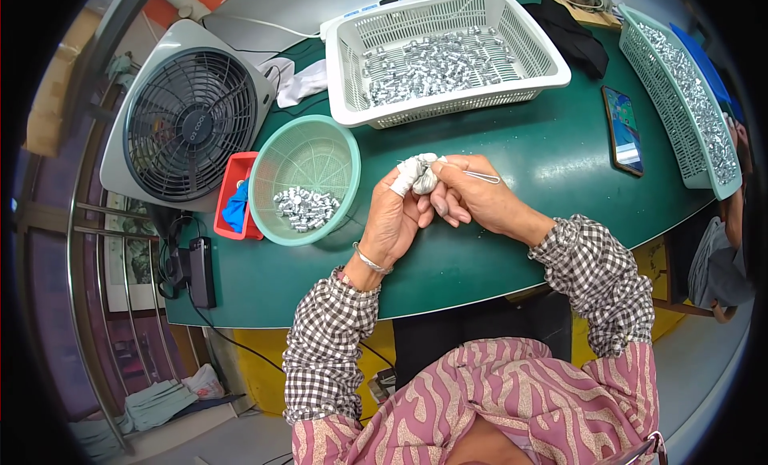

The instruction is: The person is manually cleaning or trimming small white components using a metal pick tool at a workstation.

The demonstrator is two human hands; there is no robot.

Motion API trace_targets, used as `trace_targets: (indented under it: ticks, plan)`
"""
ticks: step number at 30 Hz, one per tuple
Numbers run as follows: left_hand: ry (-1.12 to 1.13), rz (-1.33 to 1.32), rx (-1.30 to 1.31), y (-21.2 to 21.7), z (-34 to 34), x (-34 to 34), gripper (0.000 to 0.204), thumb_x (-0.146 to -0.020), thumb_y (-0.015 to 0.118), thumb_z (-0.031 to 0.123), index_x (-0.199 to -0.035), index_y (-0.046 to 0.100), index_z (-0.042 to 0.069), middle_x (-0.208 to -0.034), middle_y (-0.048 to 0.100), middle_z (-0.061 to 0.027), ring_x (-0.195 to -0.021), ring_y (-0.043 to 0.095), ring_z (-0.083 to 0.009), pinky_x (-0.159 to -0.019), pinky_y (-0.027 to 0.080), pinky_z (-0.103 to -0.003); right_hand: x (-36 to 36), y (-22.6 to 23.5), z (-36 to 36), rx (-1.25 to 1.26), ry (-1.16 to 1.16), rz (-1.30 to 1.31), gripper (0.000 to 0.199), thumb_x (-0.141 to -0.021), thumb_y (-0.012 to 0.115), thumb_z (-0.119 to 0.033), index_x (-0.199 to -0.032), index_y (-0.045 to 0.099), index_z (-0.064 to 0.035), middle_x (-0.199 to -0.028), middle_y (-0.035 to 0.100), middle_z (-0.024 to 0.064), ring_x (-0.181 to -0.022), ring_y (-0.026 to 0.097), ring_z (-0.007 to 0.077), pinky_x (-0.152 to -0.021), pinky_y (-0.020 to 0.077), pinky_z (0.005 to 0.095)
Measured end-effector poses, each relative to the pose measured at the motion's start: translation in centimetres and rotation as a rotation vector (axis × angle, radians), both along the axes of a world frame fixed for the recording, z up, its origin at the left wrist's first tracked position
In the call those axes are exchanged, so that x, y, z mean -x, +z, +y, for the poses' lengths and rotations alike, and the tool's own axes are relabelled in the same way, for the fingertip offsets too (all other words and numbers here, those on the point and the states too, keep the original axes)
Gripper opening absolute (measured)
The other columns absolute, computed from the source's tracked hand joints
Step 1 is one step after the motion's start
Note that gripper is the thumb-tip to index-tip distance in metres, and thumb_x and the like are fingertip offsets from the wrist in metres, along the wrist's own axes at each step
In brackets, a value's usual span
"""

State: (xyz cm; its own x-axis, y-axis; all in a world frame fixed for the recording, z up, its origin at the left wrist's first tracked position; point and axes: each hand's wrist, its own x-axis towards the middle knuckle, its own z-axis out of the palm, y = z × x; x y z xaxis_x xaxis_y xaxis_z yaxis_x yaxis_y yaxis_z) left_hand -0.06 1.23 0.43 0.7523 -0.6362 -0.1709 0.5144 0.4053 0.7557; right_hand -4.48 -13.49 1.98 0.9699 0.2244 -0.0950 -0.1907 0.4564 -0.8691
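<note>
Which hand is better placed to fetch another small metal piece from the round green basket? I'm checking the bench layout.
Left, probably. The left hand is nearer the round green basket on the person's left, while the right hand pinches a thin metal tool.

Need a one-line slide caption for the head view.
Left hand with taped fingers and right hand with thin metal tool work beside green bowl of small metal parts.

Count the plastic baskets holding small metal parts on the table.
3: a round green basket left of the hands, a white rectangular basket at the far side, and a long green basket at the right edge.
</note>
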Motion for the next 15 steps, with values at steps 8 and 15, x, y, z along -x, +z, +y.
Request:
trace_targets:
  ticks: [8,15]
  plan:
    - [0.046,0.15,-0.036,-0.6,0.7,-0.7,0.031,-0.093,0.046,0.029,-0.101,0.056,0.001,-0.068,0.047,0.002,-0.053,0.042,-0.0073,-0.042,0.035,-0.021,0.6,-2.2,-0.3,1.368,-0.209,-0.991,0.016,-0.085,0.05,-0.009,-0.072,0.043,-0.0027,-0.061,0.051,0.0094,-0.046,0.054,0.017,-0.041,0.0422,0.0279]
    - [0.096,0.086,-0.058,-0.3,0.1,0.0,0.03,-0.094,0.044,0.027,-0.1,0.056,0.0,-0.068,0.046,0.0016,-0.054,0.042,-0.0069,-0.042,0.035,-0.021,1.4,-1.5,0.3,1.737,-0.19,-1.022,0.015,-0.076,0.054,-0.004,-0.07,0.041,-0.0032,-0.06,0.048,0.0097,-0.048,0.054,0.0236,-0.043,0.0453,0.0319]
